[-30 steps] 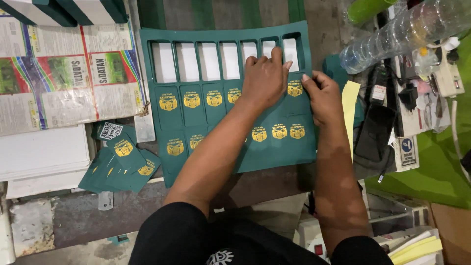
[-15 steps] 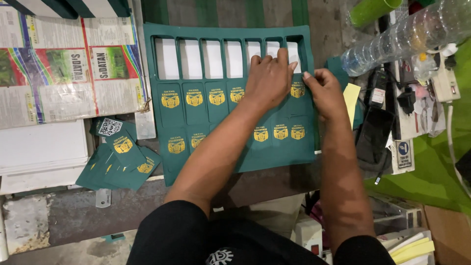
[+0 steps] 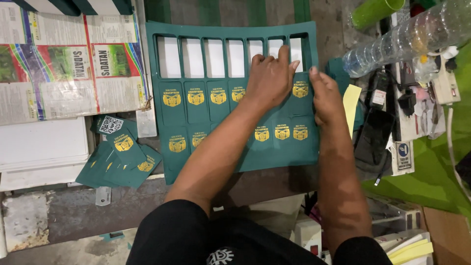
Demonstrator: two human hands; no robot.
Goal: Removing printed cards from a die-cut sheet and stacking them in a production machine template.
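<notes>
Grip: neither hand grasps anything; both lie open and flat, pressing on the green card sheet (image 3: 230, 103).
Left hand: left hand (image 3: 269, 78) rests palm down on the sheet's upper right part, fingers spread and reaching to the row of cut-out windows.
Right hand: right hand (image 3: 326, 98) lies flat at the sheet's right edge, just beside the left hand, fingertips pointing up.
Sheet: large, green, with a row of tall cut-out windows along the top and two rows of gold emblems below; it lies in the middle of the worktop (image 3: 73, 211).
Loose cards: small pile of green cards (image 3: 122, 157) with the same gold emblem lies left of the sheet, near its lower corner.
Bottle: clear plastic bottle (image 3: 407, 37) lies on its side at the upper right; what is in it cannot be told.
Left side: printed paper (image 3: 68, 64) over white sheets.
Right side: black cables and plugs (image 3: 387, 98) on a green cloth (image 3: 431, 172).
Surface: worn, grey, stained worktop.
</notes>
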